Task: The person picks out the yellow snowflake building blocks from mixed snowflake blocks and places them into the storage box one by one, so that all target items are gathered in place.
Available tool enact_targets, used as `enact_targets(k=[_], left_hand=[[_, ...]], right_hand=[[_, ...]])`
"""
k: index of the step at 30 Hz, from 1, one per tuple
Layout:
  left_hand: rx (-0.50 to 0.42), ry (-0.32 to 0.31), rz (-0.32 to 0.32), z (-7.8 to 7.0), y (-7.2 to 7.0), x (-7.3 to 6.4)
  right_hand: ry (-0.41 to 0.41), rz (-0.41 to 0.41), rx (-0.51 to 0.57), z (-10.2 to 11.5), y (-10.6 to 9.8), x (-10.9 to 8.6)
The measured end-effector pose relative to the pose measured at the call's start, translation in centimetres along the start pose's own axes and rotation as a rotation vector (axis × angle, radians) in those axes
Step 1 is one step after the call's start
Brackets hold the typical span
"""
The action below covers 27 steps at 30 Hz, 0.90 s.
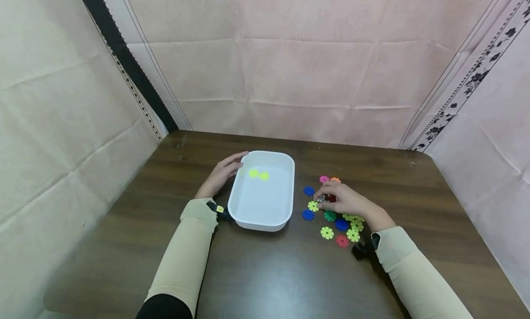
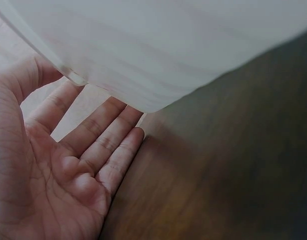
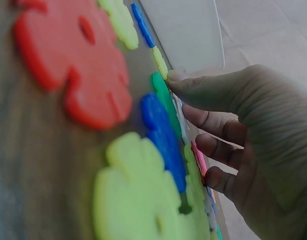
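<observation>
While the tub (image 1: 262, 204) holds two discs (image 1: 264, 176), left hand (image 1: 221, 174) touches it loosely, right hand's (image 1: 347, 200) grip unclear.

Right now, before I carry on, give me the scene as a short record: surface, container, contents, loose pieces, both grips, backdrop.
surface: dark wooden table
container: white tray, open-topped
contents: two yellow pieces, toward the tray's far end
loose pieces: mostly flower-shaped, right of the tray; yellow-green, blue, red, green, pink, orange
left grip: touches the tray's left rim near the far corner
right grip: among the loose pieces; thumb and index tips apart
backdrop: pale cloth beyond the table
</observation>
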<state>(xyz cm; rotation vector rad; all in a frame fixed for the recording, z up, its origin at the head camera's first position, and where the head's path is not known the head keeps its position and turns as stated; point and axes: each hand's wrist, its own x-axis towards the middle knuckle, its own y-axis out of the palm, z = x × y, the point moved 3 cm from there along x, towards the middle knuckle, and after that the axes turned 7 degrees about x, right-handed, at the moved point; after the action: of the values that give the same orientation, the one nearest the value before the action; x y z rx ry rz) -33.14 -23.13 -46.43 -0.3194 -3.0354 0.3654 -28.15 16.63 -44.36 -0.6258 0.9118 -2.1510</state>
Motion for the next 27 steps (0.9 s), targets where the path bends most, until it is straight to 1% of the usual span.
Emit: enact_targets(k=[7, 11, 15, 18, 27], left_hand=[[0.015, -0.003, -0.002, 0.16, 0.10, 0.07], [0.018, -0.007, 0.007, 0.19, 0.11, 0.01], [0.010, 0.003, 0.006, 0.07, 0.10, -0.05], [0.004, 0.015, 0.003, -0.05, 0.08, -0.01], [0.011, 0.004, -0.002, -0.23, 0.10, -0.06]], right_hand=[[-0.007, -0.010, 0.024, 0.02, 0.20, -0.22], [0.004, -0.007, 0.019, -0.09, 0.25, -0.25], [0.014, -0.002, 0.017, -0.05, 0.18, -0.16], [0.011, -0.003, 0.017, -0.01, 0.11, -0.06], [-0.004, -0.015, 0.011, -0.06, 0.24, 0.01]])
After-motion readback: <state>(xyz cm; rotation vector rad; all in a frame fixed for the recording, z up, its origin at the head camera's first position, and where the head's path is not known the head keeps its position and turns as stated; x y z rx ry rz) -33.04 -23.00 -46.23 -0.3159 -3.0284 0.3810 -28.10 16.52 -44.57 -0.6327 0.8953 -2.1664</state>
